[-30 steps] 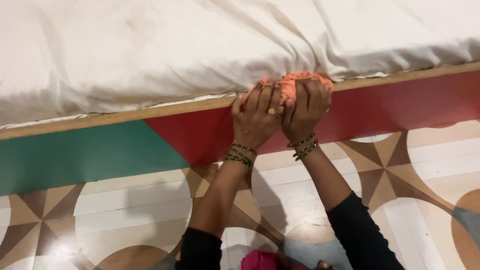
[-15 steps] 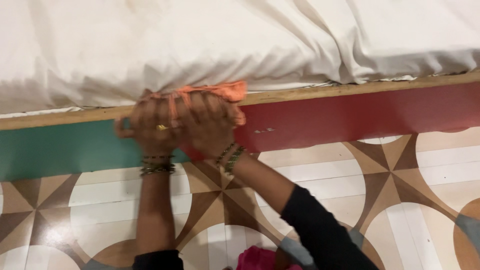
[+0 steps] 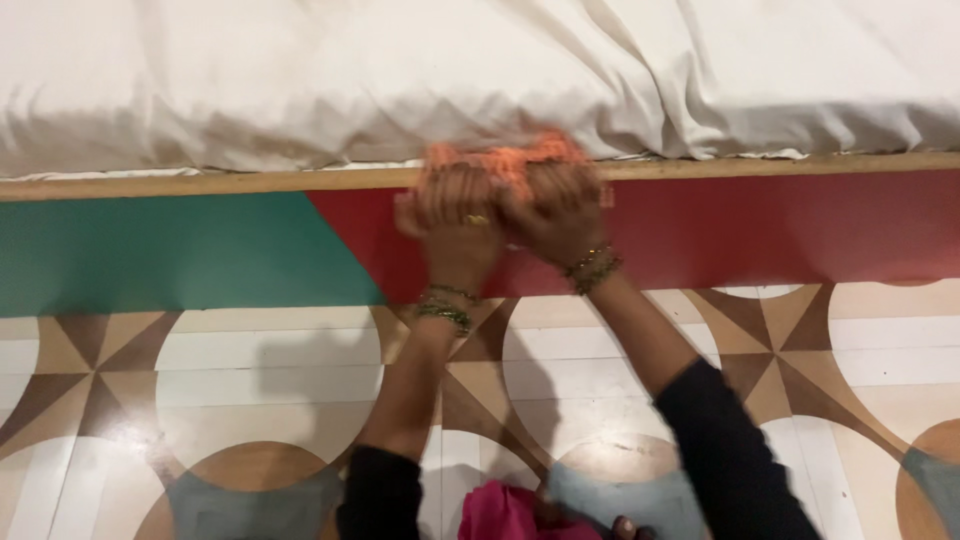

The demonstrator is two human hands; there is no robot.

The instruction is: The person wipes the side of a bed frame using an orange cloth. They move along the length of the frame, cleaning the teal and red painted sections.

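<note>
Bed, seen from above at its long side: white sheet [image 3: 420, 70], creased and gathered into folds along the lower edge, overhanging a thin pale wooden rail [image 3: 200, 183]. Beneath the rail, side panel [image 3: 760, 230] painted in two fields, green on the left and red on the right, meeting on a slanted line. Floor [image 3: 260, 370]: tiles patterned with cream circles, brown and tan pointed stars, grey-blue patches. No open container is in view. Orange cloth [image 3: 505, 158]: small, crumpled, motion-blurred, pressed against the rail just under the sheet's edge, where the red field begins. Left hand [image 3: 455, 222]: fingers curled over the cloth's left part, closed on it, a yellow ring on one finger, green and gold bangles at the wrist. Right hand [image 3: 560, 215]: touching the left, likewise clenched on the cloth's right part, bangles at the wrist. Both forearms end in dark sleeves. Pink fabric [image 3: 510, 512] at the bottom edge, only partly visible.
</note>
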